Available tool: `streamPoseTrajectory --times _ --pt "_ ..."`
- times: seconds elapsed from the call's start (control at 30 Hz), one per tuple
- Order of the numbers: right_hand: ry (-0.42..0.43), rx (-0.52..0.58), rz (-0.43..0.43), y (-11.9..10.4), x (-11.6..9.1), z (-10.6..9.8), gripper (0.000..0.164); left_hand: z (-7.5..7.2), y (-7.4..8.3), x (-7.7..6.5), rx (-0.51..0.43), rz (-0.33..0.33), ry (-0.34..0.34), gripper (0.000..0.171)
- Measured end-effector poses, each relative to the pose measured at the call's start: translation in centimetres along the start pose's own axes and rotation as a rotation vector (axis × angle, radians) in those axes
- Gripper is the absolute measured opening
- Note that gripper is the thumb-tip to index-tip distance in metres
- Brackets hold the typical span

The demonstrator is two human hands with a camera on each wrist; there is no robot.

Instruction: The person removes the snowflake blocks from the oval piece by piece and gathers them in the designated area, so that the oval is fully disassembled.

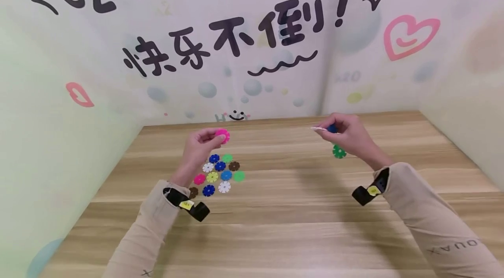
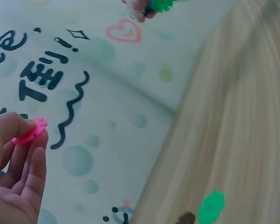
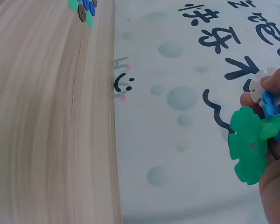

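Above the table at the left, my left hand (image 1: 197,147) pinches a pink notched plastic disc (image 1: 226,134) between thumb and fingers. Farther right, my right hand (image 1: 348,136) holds a small cluster of interlocked discs. In the right wrist view the cluster shows a white disc (image 3: 257,86) by the thumb, a blue disc (image 3: 269,107) and a large green disc (image 3: 248,149) with another green disc (image 3: 276,125) slotted crosswise to it. The fingers hide part of the cluster. The two hands are well apart.
Loose discs in several colours lie in a group on the wooden table near my left hand, among them a yellow disc (image 1: 212,176), a light green disc (image 1: 239,176) and a brown disc (image 1: 234,166). A printed curtain (image 1: 275,94) stands along the table's back edge.
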State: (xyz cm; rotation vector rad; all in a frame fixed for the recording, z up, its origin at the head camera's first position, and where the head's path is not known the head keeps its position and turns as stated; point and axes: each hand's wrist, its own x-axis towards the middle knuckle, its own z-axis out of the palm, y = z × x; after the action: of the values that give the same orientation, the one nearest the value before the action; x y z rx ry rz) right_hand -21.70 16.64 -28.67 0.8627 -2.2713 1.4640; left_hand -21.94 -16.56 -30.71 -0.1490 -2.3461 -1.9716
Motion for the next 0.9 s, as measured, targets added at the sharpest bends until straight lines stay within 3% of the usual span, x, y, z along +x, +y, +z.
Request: streamPoseTrajectory --times 0.1,0.23,0.53,0.73,0.9 --pt "-0.027 0.017 -0.019 -0.2 -0.4 -0.1 0.004 -0.8 -0.6 -0.4 0.084 -0.046 -0.073 0.035" --pt "-0.078 0.003 -0.034 -0.1 -0.7 0.9 0.008 -0.7 -2.3 -1.1 0.138 -0.075 -0.146 0.031" --pt "-0.128 -0.016 0.014 -0.2 -0.9 1.3 0.004 -0.1 -5.9 -2.1 0.325 -0.033 -0.286 0.026" --pt "-0.149 -0.028 0.037 -0.4 -1.0 1.4 0.005 0.4 -7.0 -2.4 0.415 -0.028 -0.388 0.021" --pt "-0.159 -0.036 0.061 -0.4 -1.1 1.3 0.005 0.8 -7.3 -2.4 0.463 -0.021 -0.418 0.018"
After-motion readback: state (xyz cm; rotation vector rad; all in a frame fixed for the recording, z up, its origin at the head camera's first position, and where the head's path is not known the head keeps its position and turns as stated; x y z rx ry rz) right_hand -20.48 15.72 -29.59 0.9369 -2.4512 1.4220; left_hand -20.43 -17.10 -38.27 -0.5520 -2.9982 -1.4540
